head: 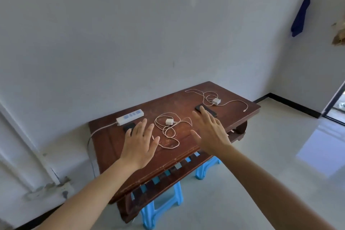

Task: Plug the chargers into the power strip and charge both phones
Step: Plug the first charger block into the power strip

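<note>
1. Brown wood makes up the table, which runs from lower left to centre right of the frame, standing against a pale wall.
2. Head view, left part: a white strip lies near the table's far left edge, its cord running off the left end and down the table's side. No plug sits in it.
3. Just below the strip lies a dark phone, partly covered by the left hand's fingertips.
4. The left hand is spread flat, palm down, fingers apart, holding nothing. Whether it touches the table I cannot tell.
5. Centre of the frame: a white charger lies on the table between the two hands, its pale cable looped loosely around it and trailing toward the near edge.
6. The right hand is also open and flat, fingers spread, gripping nothing; its fingertips overlap a second phone.
7. Above that phone, toward the table's far right end, lies a second charger with its cable curling to both sides, the free end near the right edge.
8. Blue stools stand under the table.
</note>
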### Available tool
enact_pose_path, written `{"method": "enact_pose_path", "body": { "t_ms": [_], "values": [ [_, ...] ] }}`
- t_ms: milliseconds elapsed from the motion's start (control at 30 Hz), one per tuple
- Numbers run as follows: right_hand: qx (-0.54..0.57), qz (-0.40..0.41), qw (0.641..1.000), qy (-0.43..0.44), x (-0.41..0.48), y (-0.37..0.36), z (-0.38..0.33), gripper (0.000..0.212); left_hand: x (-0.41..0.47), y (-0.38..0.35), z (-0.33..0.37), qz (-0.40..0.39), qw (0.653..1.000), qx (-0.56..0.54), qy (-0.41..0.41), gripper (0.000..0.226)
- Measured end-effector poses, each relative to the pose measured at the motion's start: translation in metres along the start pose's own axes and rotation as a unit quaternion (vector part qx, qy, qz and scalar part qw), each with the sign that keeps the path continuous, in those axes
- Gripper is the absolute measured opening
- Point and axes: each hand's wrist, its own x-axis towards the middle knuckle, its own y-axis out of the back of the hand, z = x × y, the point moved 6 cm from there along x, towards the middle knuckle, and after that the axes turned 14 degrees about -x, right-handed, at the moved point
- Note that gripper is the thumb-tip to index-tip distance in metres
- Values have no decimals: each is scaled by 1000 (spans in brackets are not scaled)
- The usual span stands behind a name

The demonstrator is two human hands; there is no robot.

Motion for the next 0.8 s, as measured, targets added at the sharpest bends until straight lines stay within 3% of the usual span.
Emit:
{"method": "enact_pose_path", "body": {
  "t_ms": [267,400,567,800],
  "values": [
    [29,-51,998,19,140,-103,53,66,140,-85,-50,-92,993,16,77,66],
    [73,-118,988,65,204,-187,54,67,177,-147,-82,-130,981,3,143,66],
    [104,-205,959,166,262,-281,30,62,202,-218,-110,-191,947,-31,256,63],
    [105,-279,909,290,300,-354,-6,66,209,-268,-133,-267,885,-62,377,56]
  ]
}}
